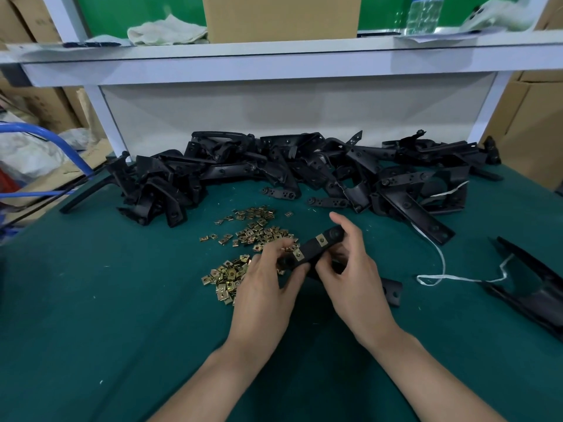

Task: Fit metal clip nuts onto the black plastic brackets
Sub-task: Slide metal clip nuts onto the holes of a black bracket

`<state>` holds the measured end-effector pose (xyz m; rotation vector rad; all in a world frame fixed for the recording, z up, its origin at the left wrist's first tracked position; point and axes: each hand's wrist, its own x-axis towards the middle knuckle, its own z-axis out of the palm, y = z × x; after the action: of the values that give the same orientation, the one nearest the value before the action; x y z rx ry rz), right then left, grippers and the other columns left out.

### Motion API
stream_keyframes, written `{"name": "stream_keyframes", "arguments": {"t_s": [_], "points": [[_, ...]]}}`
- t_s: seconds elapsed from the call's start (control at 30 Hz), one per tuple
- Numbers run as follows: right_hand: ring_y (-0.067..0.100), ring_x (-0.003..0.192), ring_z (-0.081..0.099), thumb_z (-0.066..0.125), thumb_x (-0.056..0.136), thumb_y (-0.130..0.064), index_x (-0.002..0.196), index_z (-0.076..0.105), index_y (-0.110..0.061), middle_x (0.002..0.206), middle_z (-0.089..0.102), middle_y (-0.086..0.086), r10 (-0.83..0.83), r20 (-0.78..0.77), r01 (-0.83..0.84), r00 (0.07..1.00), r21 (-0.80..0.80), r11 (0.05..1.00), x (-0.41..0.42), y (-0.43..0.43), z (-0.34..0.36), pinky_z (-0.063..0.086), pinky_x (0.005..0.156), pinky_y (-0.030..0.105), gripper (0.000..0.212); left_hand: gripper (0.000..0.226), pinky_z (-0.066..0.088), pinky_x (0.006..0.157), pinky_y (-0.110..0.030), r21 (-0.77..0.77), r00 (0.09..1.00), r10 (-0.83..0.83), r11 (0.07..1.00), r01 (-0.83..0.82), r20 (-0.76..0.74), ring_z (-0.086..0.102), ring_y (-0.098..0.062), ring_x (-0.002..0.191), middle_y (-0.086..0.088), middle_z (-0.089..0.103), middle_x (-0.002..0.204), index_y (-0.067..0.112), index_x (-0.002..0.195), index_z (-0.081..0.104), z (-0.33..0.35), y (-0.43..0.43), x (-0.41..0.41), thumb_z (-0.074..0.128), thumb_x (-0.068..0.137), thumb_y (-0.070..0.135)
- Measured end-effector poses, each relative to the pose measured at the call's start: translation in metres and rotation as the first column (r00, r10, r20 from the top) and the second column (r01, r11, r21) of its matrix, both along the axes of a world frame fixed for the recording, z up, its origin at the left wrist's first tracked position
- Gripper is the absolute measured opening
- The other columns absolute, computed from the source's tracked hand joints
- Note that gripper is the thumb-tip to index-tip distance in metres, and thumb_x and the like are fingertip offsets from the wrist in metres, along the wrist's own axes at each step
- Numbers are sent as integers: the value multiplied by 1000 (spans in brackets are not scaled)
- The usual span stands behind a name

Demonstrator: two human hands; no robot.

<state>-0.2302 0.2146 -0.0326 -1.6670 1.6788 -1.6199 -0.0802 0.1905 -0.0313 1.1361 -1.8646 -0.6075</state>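
Both hands hold one black plastic bracket (312, 249) above the green table (122, 300). My left hand (268, 293) grips its near left end, thumb beside a brass clip nut (298, 254) seated on the bracket. A second clip nut (320, 240) sits further along the bracket. My right hand (353, 275) curls around the bracket's right part, index finger over its far end. A scatter of loose brass clip nuts (243, 239) lies just left of the hands. A long heap of black brackets (304, 169) runs across the back of the table.
Another black bracket (393, 292) lies under my right hand. A white string (441, 266) trails to a large black part (533, 287) at the right edge. A white shelf (274, 65) overhangs the back, carrying a cardboard box (280, 16), cloth and a bottle.
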Motion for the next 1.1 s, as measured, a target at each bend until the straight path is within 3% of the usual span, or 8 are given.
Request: {"name": "stream_keyframes", "arguments": {"t_s": [0.37, 0.53, 0.77, 0.97, 1.1], "points": [[8, 91, 66, 63, 91, -10, 141, 36, -49, 92, 68, -12, 15, -8, -15, 1000, -14, 1000, -2, 1, -1, 48, 77, 13, 69, 35, 53, 86, -38, 18, 1000, -13, 1000, 13, -3, 55, 1, 106, 21, 60, 110, 47, 121, 42, -1, 0, 0, 62, 91, 43], [8, 98, 63, 59, 93, -14, 139, 44, -43, 105, 64, -15, 29, -52, -30, 998, -12, 999, -2, 2, -1, 44, 79, 11, 56, 26, 53, 82, -39, -2, 999, -32, 999, 32, -7, 57, -2, 101, 23, 60, 102, 47, 111, 47, 0, 0, 0, 63, 92, 39], [6, 107, 59, 59, 93, -8, 123, 53, -39, 114, 59, -16, 3, -130, -6, 991, -26, 1000, 1, 4, 4, 51, 83, 28, 43, 24, 53, 80, -37, -21, 997, -56, 998, 55, -47, 60, -6, 96, 19, 65, 97, 43, 109, 53, -3, -2, 2, 67, 90, 37], [10, 90, 59, 59, 91, -12, 115, 48, -40, 107, 58, -15, -57, -204, 55, 977, -16, 998, 3, 5, 4, 52, 71, 39, 38, 24, 52, 79, -31, -42, 998, -53, 998, 52, -20, 59, -3, 96, 24, 62, 99, 44, 106, 54, -1, -3, 3, 69, 89, 35], [17, 92, 56, 59, 90, -14, 115, 46, -39, 105, 57, -11, -95, -264, 87, 960, -45, 995, 4, 7, 6, 51, 77, 46, 38, 24, 50, 75, -25, -95, 999, -35, 995, 34, -7, 56, -2, 95, 21, 59, 93, 45, 106, 52, 3, 1, 2, 67, 88, 39]]}}
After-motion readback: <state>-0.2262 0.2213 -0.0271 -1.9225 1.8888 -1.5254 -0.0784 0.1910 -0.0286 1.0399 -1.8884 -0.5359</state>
